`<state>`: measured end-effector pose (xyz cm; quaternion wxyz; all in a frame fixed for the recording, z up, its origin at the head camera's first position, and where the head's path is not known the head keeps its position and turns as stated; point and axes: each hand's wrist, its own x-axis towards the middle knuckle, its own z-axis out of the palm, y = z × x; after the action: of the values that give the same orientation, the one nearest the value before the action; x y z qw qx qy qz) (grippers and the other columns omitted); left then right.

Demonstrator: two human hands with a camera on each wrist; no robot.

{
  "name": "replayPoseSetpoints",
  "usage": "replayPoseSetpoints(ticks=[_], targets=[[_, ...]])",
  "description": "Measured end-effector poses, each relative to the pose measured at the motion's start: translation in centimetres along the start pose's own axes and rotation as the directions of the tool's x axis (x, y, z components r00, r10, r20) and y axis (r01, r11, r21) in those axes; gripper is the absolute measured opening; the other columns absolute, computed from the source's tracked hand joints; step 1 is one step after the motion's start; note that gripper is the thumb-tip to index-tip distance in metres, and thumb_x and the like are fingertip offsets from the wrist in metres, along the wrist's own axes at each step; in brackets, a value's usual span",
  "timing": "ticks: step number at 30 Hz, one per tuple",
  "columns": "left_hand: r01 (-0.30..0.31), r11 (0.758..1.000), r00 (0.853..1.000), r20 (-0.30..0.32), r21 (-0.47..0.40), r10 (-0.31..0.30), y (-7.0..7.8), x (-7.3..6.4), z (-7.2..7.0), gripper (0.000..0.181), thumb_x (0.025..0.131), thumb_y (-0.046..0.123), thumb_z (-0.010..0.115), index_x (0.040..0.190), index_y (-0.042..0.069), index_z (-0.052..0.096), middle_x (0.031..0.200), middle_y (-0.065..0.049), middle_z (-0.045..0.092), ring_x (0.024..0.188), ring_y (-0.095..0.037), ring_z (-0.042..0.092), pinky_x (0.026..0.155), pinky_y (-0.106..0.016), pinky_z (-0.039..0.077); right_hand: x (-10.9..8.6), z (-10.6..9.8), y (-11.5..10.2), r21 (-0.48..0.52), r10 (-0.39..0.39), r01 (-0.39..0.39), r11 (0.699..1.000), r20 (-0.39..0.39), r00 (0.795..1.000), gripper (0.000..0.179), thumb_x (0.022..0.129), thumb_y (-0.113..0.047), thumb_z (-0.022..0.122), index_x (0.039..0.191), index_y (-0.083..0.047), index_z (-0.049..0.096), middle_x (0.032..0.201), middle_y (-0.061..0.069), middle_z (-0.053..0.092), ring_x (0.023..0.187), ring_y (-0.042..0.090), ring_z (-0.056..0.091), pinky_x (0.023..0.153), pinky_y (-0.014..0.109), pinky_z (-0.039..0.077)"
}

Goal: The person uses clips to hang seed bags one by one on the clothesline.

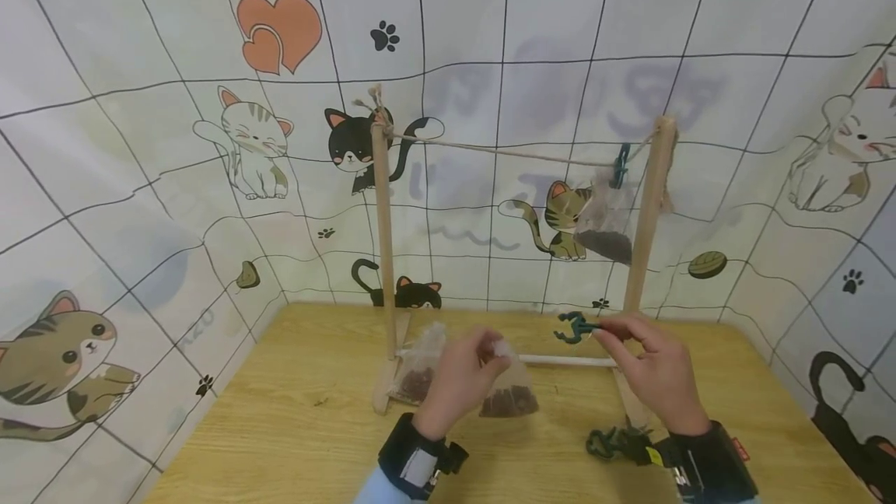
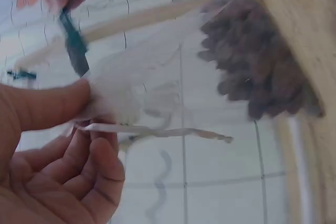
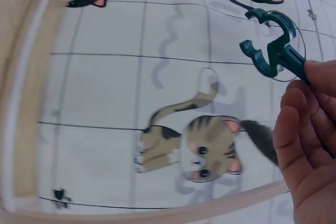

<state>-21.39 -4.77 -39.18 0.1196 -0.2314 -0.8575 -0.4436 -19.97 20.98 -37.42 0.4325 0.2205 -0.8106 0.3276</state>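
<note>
My left hand (image 1: 458,383) pinches the gathered top of a clear plastic bag (image 1: 509,401), which hangs just above the table. Small dark brown pieces fill its bottom, seen closer in the left wrist view (image 2: 257,61); their kind I cannot tell. Between thumb and fingers, my right hand (image 1: 661,372) holds a green plastic clip (image 1: 575,327) by its handles. That clip's curved jaws stand apart with nothing between them, pointing toward the left hand. Another bag (image 1: 605,228) with dark contents hangs from the string (image 1: 490,150), held by a green clip (image 1: 619,166).
Two wooden posts (image 1: 383,239) hold the string, and a white rod (image 1: 567,361) joins them low down. A third bag (image 1: 416,386) sits by the left post's foot. Several green clips (image 1: 616,442) lie near the right wrist. Behind hangs a cat-patterned cloth (image 1: 462,255).
</note>
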Motion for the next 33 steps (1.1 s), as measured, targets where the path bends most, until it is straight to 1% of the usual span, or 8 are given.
replayPoseSetpoints(ticks=[5,9,13,16,21,25,29,33], targets=[[-0.008,1.000,1.000,-0.003,-0.014,0.008,2.6,2.3,-0.2,0.022,0.088,0.019,0.061,0.109,0.014,0.057,0.082,0.006,0.056,0.064,-0.004,0.048,0.055,-0.021,0.042,4.4,-2.1,-0.9,-0.021,-0.095,0.094,0.995,-0.039,0.995,0.024,0.069,0.001,0.074,0.090,-0.011,0.069,0.078,-0.004,0.062,0.075,-0.004,0.051,0.066,0.013,0.039],[-0.042,0.999,0.999,0.012,-0.026,0.043,4.2,4.5,-0.7,0.019,0.087,0.015,0.062,0.105,0.013,0.057,0.081,0.005,0.057,0.066,-0.006,0.050,0.057,-0.020,0.044,7.7,-3.5,-2.0,-0.054,-0.181,0.177,0.983,-0.064,0.981,0.023,0.066,0.006,0.074,0.086,-0.005,0.069,0.074,0.002,0.063,0.074,-0.005,0.049,0.065,0.013,0.037],[-0.063,0.996,0.997,0.046,-0.060,0.066,5.7,6.6,-1.3,0.016,0.085,0.014,0.065,0.099,0.011,0.057,0.082,0.003,0.059,0.069,-0.008,0.053,0.061,-0.020,0.045,10.1,-4.7,-2.2,-0.116,-0.262,0.253,0.960,-0.061,0.963,0.021,0.066,0.005,0.073,0.085,-0.004,0.068,0.074,0.005,0.064,0.075,-0.004,0.050,0.067,0.012,0.038],[-0.065,0.995,0.996,0.057,-0.073,0.069,6.6,8.1,-1.8,0.014,0.084,0.016,0.066,0.094,0.011,0.057,0.081,0.002,0.060,0.070,-0.008,0.055,0.063,-0.019,0.045,11.7,-5.3,-2.3,-0.161,-0.304,0.292,0.943,-0.051,0.951,0.019,0.069,0.002,0.073,0.086,-0.004,0.068,0.075,0.006,0.065,0.074,-0.002,0.051,0.064,0.012,0.039],[-0.048,0.993,0.997,0.049,-0.107,0.054,8.0,10.5,-2.4,0.010,0.085,0.019,0.065,0.091,0.013,0.058,0.080,0.002,0.062,0.070,-0.010,0.056,0.061,-0.021,0.045,14.2,-5.9,-2.8,-0.220,-0.347,0.332,0.917,-0.030,0.938,0.015,0.073,-0.001,0.072,0.087,-0.002,0.068,0.074,0.006,0.064,0.070,0.003,0.049,0.058,0.015,0.038],[-0.031,0.991,0.999,0.028,-0.134,0.035,8.8,12.0,-2.5,0.015,0.087,0.018,0.062,0.100,0.011,0.060,0.086,0.000,0.061,0.075,-0.011,0.056,0.064,-0.021,0.045,15.8,-6.2,-3.1,-0.239,-0.367,0.354,0.904,-0.009,0.930,0.011,0.076,-0.003,0.069,0.086,-0.002,0.067,0.072,0.006,0.062,0.067,0.007,0.046,0.058,0.020,0.035],[-0.006,0.988,1.000,-0.005,-0.155,0.005,9.3,13.4,-2.5,0.024,0.089,0.016,0.060,0.111,0.008,0.056,0.094,-0.002,0.061,0.081,-0.012,0.056,0.068,-0.021,0.045,17.2,-6.3,-3.1,-0.242,-0.366,0.358,0.902,0.013,0.931,0.008,0.080,-0.006,0.067,0.087,-0.002,0.067,0.073,0.009,0.062,0.067,0.011,0.046,0.058,0.023,0.034],[0.006,0.990,0.998,-0.053,-0.141,-0.014,10.0,14.7,-2.6,0.022,0.089,0.017,0.059,0.109,0.008,0.056,0.094,-0.003,0.062,0.084,-0.013,0.056,0.068,-0.021,0.044,18.6,-6.3,-2.8,-0.251,-0.345,0.338,0.907,0.016,0.938,0.008,0.083,-0.009,0.066,0.087,-0.003,0.067,0.074,0.010,0.062,0.066,0.013,0.047,0.059,0.025,0.034]])
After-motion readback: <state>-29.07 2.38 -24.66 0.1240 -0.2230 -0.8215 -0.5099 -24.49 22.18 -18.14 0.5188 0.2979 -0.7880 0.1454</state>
